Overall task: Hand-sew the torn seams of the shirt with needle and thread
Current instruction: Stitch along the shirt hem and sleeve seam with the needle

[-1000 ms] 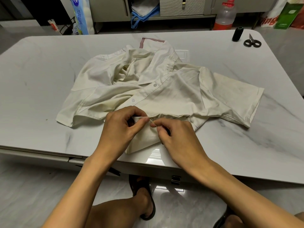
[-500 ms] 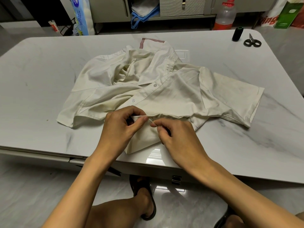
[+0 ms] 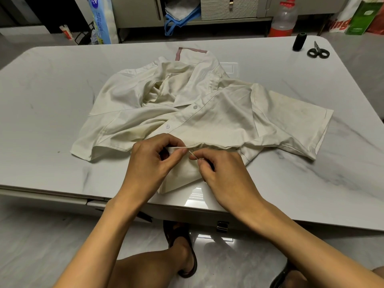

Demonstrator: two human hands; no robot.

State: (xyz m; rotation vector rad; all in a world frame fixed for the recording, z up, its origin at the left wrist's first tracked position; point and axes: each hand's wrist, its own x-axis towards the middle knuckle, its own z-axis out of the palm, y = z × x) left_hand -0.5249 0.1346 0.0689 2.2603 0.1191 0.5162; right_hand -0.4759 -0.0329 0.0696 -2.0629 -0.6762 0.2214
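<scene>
Pinching a folded edge of the cream shirt (image 3: 218,117) between thumb and forefinger, the left hand (image 3: 149,163) sits just below the middle of the frame, its grip closed tight on the cloth with the other fingers curled behind. The right hand (image 3: 224,175) lies just beside it to the right, its grip closed on the needle (image 3: 192,154), nipped between thumb and forefinger. The thin metal shaft slants up and to the left from those fingertips to the fold, its tip meeting the cloth right by the left thumb. Whether the tip has passed through the cloth cannot be told, and the thread is too fine to make out. Set against the frames from a second and half a second ago, very little differs. Both hands hold the same places near the front edge of the counter (image 3: 52,100), and the needle keeps the same slant. The shirt lies in the same crumpled spread across the centre of the counter, one sleeve reaching toward the right and two buttons showing on its placket. At the upper right of the frame a black spool (image 3: 299,41) stands on the counter with small black scissors (image 3: 318,51) just beside it, both where they were before.
</scene>
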